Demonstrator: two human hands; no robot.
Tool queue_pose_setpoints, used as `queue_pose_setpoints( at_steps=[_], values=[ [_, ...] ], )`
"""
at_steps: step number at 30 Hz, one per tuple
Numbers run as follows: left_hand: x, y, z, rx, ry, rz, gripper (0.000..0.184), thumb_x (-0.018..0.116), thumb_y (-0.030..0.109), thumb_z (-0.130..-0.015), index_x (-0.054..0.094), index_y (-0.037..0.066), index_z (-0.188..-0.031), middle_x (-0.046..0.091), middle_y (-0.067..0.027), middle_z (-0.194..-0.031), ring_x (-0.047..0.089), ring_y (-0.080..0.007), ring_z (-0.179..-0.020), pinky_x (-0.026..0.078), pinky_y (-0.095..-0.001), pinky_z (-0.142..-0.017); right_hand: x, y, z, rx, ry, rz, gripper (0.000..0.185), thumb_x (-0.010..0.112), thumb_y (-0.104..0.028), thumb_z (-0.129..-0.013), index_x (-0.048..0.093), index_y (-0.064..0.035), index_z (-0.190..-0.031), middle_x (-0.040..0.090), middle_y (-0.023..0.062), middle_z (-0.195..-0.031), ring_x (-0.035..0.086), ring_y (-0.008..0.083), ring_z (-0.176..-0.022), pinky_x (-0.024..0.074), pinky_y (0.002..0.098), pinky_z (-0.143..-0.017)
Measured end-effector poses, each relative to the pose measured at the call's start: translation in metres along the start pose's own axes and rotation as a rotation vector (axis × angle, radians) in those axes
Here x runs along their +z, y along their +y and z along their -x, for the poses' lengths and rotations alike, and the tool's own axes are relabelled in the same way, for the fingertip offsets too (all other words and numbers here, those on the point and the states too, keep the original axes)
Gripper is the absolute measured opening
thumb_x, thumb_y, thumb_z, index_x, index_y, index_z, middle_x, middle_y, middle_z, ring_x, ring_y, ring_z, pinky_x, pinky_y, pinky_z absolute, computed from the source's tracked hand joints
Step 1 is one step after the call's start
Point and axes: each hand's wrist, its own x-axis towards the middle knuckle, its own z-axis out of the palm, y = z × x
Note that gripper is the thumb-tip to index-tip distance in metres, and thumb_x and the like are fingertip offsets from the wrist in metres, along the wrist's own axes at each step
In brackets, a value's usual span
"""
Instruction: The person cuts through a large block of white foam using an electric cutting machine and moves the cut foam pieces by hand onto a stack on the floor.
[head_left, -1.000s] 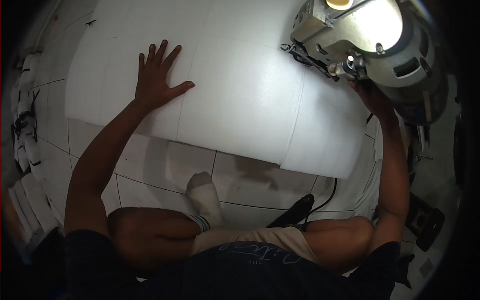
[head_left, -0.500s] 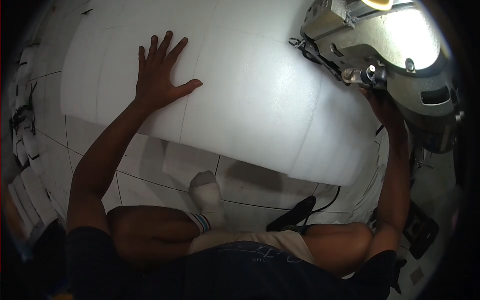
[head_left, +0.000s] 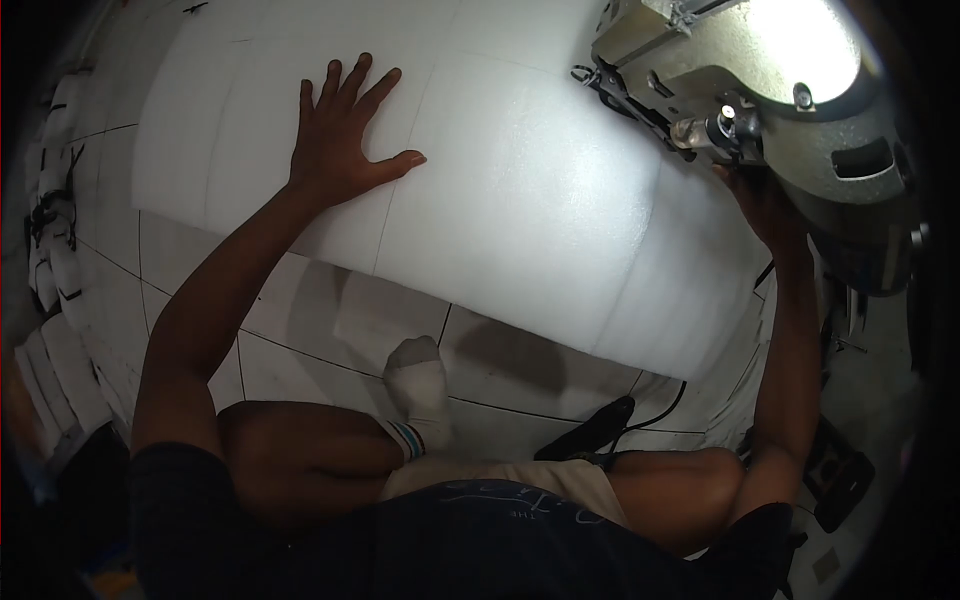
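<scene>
My left hand lies flat on a white foam sheet, fingers spread and thumb pointing right. My right hand reaches up beside the underside of a grey metal machine; one fingertip shows close to a small metal fitting, while most of its fingers are hidden by the machine. A bright light shines on the machine's rounded housing. Below it, the foam's right part bends downward, and faint straight lines run across its surface.
Light floor tiles show below the foam. My socked foot rests there, near a black pedal-like object and a dark cord. White bundles with dark ties stand at far left. A black object lies at lower right.
The foam and my left hand appear slightly farther right, with the hand on the same spot of foam. The machine appears slightly farther left; the whole view has also shifted a little.
</scene>
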Motion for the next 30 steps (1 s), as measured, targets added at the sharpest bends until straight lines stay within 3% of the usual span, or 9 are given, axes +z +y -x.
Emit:
queue_pose_setpoints(
  at_steps=[7, 10, 12, 16, 19, 21, 24, 30],
  values=[
    [0.002, 0.012, -0.004, 0.014, 0.035, -0.008, 0.096, 0.068, 0.069, -0.071, 0.034, 0.024, -0.148, 0.025, -0.0140, -0.155, 0.018, -0.0417, -0.144, 0.010, -0.0645, -0.114, 0.007, 0.000, 0.006, -0.051, 0.042, 0.048, 0.054, 0.053, -0.051, -0.095, 0.045, -0.0097, -0.129, 0.054, 0.0132, -0.128, 0.057, 0.0238, -0.115, 0.0444, 0.0344, -0.104],
    [-0.001, 0.016, -0.005, 0.019, 0.046, -0.020, 0.096, 0.067, 0.070, -0.071, 0.035, 0.023, -0.148, 0.026, -0.0141, -0.155, 0.019, -0.0415, -0.144, 0.010, -0.0643, -0.114, 0.006, -0.001, 0.005, -0.031, -0.071, -0.197, 0.053, 0.049, -0.050, -0.097, 0.044, -0.0081, -0.129, 0.053, 0.0119, -0.128, 0.057, 0.0207, -0.114, 0.0439, 0.0323, -0.104],
    [-0.003, 0.019, -0.006, 0.014, 0.049, -0.028, 0.096, 0.066, 0.070, -0.071, 0.035, 0.023, -0.148, 0.026, -0.0140, -0.155, 0.019, -0.0413, -0.144, 0.010, -0.0640, -0.114, 0.007, -0.001, 0.001, -0.146, 0.060, 0.189, 0.048, 0.047, -0.048, -0.098, 0.046, -0.0106, -0.128, 0.056, 0.0116, -0.124, 0.058, 0.0189, -0.110, 0.0446, 0.0315, -0.102],
    [-0.006, 0.027, -0.010, 0.003, 0.043, -0.021, 0.096, 0.065, 0.072, -0.071, 0.035, 0.023, -0.148, 0.027, -0.0142, -0.155, 0.018, -0.0406, -0.144, 0.009, -0.0633, -0.115, 0.012, -0.002, 0.004, -0.102, 0.064, 0.215, 0.045, 0.046, -0.049, -0.098, 0.048, -0.0141, -0.127, 0.059, 0.0116, -0.119, 0.059, 0.0185, -0.109, 0.0458, 0.0314, -0.100],
    [-0.008, 0.034, -0.011, -0.012, 0.028, -0.028, 0.094, 0.067, 0.067, -0.071, 0.035, 0.023, -0.148, 0.026, -0.0141, -0.155, 0.018, -0.0400, -0.144, 0.009, -0.0619, -0.115, 0.001, 0.002, -0.001, -0.042, 0.023, -0.001, 0.046, 0.047, -0.052, -0.097, 0.050, -0.0169, -0.126, 0.060, 0.0111, -0.116, 0.059, 0.0195, -0.108, 0.0465, 0.0315, -0.098],
    [-0.009, 0.037, -0.011, -0.021, 0.012, -0.039, 0.093, 0.070, 0.062, -0.072, 0.034, 0.022, -0.148, 0.025, -0.0140, -0.155, 0.018, -0.0397, -0.144, 0.009, -0.0608, -0.116, -0.010, 0.005, -0.009, -0.043, 0.085, 0.098, 0.042, 0.054, -0.052, -0.094, 0.058, -0.0154, -0.113, 0.065, 0.0055, -0.100, 0.065, 0.0160, -0.088, 0.0542, 0.0265, -0.078],
    [-0.010, 0.041, -0.013, -0.010, 0.041, -0.036, 0.093, 0.069, 0.064, -0.072, 0.035, 0.022, -0.148, 0.026, -0.0144, -0.155, 0.018, -0.0396, -0.144, 0.009, -0.0608, -0.116, -0.016, 0.005, -0.020, 0.026, 0.145, -0.082, 0.038, 0.055, -0.051, -0.094, 0.058, -0.0183, -0.113, 0.065, 0.0058, -0.098, 0.066, 0.0167, -0.086, 0.0546, 0.0274, -0.077],
    [-0.006, 0.048, -0.017, 0.013, 0.081, -0.056, 0.094, 0.063, 0.073, -0.072, 0.037, 0.022, -0.147, 0.028, -0.0150, -0.154, 0.020, -0.0396, -0.143, 0.009, -0.0629, -0.115, -0.004, 0.003, -0.012, 0.017, 0.151, 0.087, 0.036, 0.058, -0.051, -0.092, 0.060, -0.0184, -0.106, 0.065, 0.0048, -0.094, 0.067, 0.0154, -0.081, 0.0546, 0.0247, -0.072]
  ],
)
